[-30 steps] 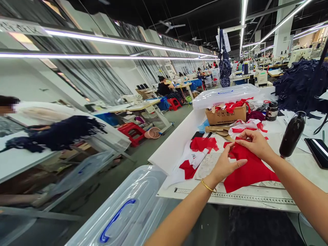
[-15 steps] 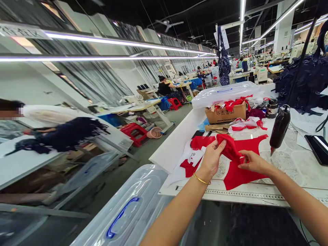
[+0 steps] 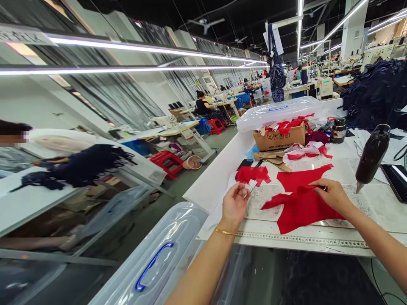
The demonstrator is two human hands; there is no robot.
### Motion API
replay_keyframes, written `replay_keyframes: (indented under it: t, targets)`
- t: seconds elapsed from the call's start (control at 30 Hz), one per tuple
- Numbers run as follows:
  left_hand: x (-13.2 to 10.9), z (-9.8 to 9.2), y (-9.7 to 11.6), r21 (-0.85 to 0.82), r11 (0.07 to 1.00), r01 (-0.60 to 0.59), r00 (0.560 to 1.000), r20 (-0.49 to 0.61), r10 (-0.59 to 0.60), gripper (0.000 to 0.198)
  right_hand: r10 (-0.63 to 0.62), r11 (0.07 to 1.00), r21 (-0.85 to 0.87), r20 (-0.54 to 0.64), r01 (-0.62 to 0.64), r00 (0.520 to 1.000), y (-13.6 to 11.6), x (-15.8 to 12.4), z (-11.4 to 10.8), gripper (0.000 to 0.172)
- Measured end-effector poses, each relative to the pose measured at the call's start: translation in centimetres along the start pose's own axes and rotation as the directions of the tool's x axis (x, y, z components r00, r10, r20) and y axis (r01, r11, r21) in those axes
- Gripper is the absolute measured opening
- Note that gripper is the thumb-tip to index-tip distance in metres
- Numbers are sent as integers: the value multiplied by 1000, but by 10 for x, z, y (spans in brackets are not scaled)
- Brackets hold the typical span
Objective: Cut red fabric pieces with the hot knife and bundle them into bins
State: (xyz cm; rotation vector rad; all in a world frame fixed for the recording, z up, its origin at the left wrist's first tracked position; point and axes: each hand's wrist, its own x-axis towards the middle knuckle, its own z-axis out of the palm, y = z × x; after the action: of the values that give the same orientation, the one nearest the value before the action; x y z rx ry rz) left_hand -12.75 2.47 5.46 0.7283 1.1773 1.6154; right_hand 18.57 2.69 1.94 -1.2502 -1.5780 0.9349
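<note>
A red fabric piece (image 3: pixel 299 209) lies spread on the white table (image 3: pixel 216 182) over a speckled mat. My right hand (image 3: pixel 332 195) rests on its right edge with the fingers laid flat on the cloth. My left hand (image 3: pixel 234 205) hovers at the table's left side, with thumb and fingers pinched on a small white tag (image 3: pixel 252 186). A second red cut piece (image 3: pixel 299 178) lies just behind the first. A smaller bunch of red pieces (image 3: pixel 253 173) sits beyond my left hand.
A dark bottle (image 3: pixel 372 156) and a phone (image 3: pixel 396 178) stand right of the cloth. Behind are a cardboard box (image 3: pixel 280 139) of red scraps, a clear lidded bin (image 3: pixel 280 112) and a navy fabric heap (image 3: pixel 378 93). A measuring tape (image 3: pixel 302 239) edges the table. A clear bin (image 3: pixel 152 262) sits below left.
My left hand let go of the bunched red fabric and moved left to the white tag. The red piece now lies flat, and my right hand shifted right along it.
</note>
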Motion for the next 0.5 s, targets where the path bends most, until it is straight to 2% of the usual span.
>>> replay_keyframes:
  t: [0.07,0.13,0.17,0.23,0.27,0.3,0.37,0.43,0.47,0.5]
  targets:
    - [-2,-6,-11,113,992,-57,998,14,56,21,-186,972,-156,-59,175,981,4,-4,-4,26]
    - [-8,-1,-20,168,983,-73,997,51,65,20,-366,902,-276,-74,333,928,4,-7,-4,32]
    - [-11,5,-24,208,975,-76,994,91,59,18,-428,872,-299,-77,388,901,3,-8,-2,34]
    - [-18,19,-29,336,933,-132,967,250,47,15,-522,821,-318,-85,474,848,-2,-11,1,36]
    - [-22,28,-32,405,893,-198,931,363,42,18,-558,800,-323,-89,506,825,-7,-12,2,36]
    - [-25,37,-34,457,842,-286,874,485,33,26,-589,780,-325,-93,534,803,-12,-13,3,37]
    - [-29,53,-38,480,744,-464,718,697,-2,46,-642,743,-325,-101,585,760,-24,-16,4,38]
    - [-31,67,-43,441,703,-558,587,809,-41,63,-690,705,-322,-107,632,715,-35,-18,2,39]
    - [-31,73,-45,431,690,-582,546,836,-62,68,-709,688,-325,-110,649,697,-40,-18,0,39]
    - [-30,78,-47,435,672,-599,526,847,-79,68,-722,674,-332,-112,659,683,-43,-19,-2,39]
